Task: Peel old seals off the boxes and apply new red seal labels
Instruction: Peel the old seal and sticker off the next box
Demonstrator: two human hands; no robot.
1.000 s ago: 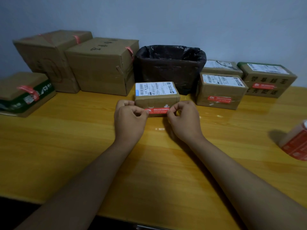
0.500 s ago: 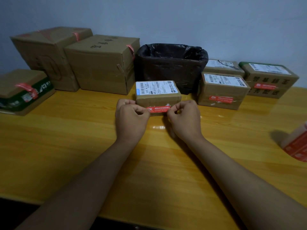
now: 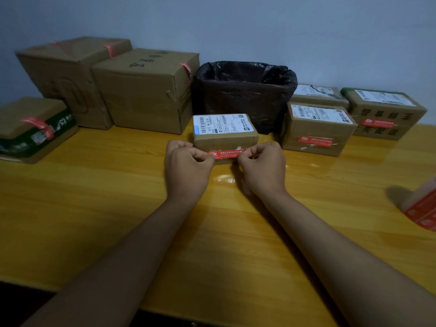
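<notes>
At the middle of the glossy yellow wooden table (image 3: 118, 208), in the head view, a small brown cardboard box with a white shipping label on top (image 3: 225, 133) sits just in front of a bin lined with a black plastic bag (image 3: 244, 95); what the bin holds cannot be seen. The left hand (image 3: 187, 171) and right hand (image 3: 264, 168) each pinch one end of a red seal label with white print (image 3: 226, 154), stretched flat against the box's near face. To the far left stand two large brown cartons (image 3: 141, 90) and a flat green-and-brown box (image 3: 30, 128), each with red strips. To the right lie three smaller boxes (image 3: 316, 131); two show red labels. A roll of red labels (image 3: 422, 208) rests at the right edge.
</notes>
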